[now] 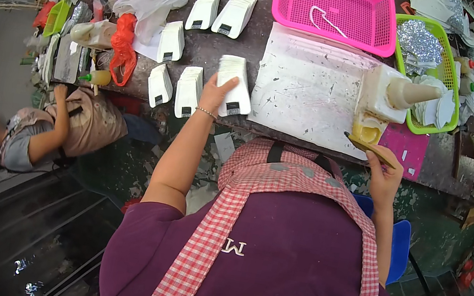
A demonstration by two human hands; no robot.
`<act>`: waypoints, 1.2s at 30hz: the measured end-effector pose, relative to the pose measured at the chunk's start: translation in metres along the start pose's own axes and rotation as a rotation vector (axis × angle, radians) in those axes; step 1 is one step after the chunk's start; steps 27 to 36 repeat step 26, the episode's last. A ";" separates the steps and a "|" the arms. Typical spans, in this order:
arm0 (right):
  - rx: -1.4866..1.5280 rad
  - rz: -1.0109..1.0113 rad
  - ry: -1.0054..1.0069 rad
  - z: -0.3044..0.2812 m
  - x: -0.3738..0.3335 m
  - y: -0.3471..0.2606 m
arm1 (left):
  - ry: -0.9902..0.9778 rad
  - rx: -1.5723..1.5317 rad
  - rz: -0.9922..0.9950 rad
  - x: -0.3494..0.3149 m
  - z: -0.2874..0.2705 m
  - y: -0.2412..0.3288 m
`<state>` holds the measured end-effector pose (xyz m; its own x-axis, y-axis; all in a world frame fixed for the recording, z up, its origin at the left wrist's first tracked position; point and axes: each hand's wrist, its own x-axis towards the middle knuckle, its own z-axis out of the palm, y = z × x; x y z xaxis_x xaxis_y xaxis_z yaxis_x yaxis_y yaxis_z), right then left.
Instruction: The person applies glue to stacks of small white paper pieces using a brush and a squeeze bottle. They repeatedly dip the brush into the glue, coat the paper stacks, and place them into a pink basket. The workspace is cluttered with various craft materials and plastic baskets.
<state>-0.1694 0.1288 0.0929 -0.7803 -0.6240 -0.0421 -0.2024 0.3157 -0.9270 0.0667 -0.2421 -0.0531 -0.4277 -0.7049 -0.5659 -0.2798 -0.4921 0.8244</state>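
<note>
My left hand is at the near table edge, closed on a fanned stack of white cards, with the thumb on top and the other fingers partly hidden. Each stack shows a dark rectangle at its near end. My right hand pinches a flat yellowish-brown stick with a dark tip. The stick lies level, close to a small yellowish cup in front of a cream-coloured bottle with a cone spout. More card stacks, such as one nearby, stand left of my left hand.
A stained white board covers the table's middle. Behind it sits a pink basket with a white hook-shaped piece. A green basket at right holds silver glittery pieces and white cutouts. Plastic bags lie at left. Another person is at far left.
</note>
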 end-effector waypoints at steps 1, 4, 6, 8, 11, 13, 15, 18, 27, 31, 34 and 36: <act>0.028 0.029 0.002 0.001 0.001 0.000 | 0.029 -0.034 0.035 0.015 -0.016 -0.015; 0.021 0.156 0.077 -0.002 -0.001 0.006 | 0.141 0.190 0.146 0.051 -0.033 -0.017; -0.136 0.231 0.121 -0.016 0.004 0.004 | 0.143 0.289 0.193 0.066 -0.030 -0.011; -0.248 0.248 0.160 -0.031 0.012 0.011 | 0.118 0.449 0.275 0.083 -0.038 -0.008; -0.197 0.281 0.284 -0.040 0.008 0.058 | 0.239 0.952 0.351 0.098 -0.046 -0.010; -0.216 0.241 0.315 -0.035 0.006 0.071 | 0.315 1.157 0.417 0.098 -0.047 -0.004; -0.206 0.305 0.304 -0.024 0.007 0.072 | 0.371 1.223 0.454 0.084 -0.034 0.008; -0.371 0.346 0.255 -0.007 0.011 0.102 | 0.413 1.164 0.534 0.072 -0.027 0.014; -0.912 0.526 -0.030 -0.044 0.019 0.072 | 0.167 0.838 0.957 -0.004 0.038 0.040; -0.912 0.526 -0.030 -0.044 0.019 0.072 | 0.167 0.838 0.957 -0.004 0.038 0.040; -0.912 0.526 -0.030 -0.044 0.019 0.072 | 0.167 0.838 0.957 -0.004 0.038 0.040; -0.912 0.526 -0.030 -0.044 0.019 0.072 | 0.167 0.838 0.957 -0.004 0.038 0.040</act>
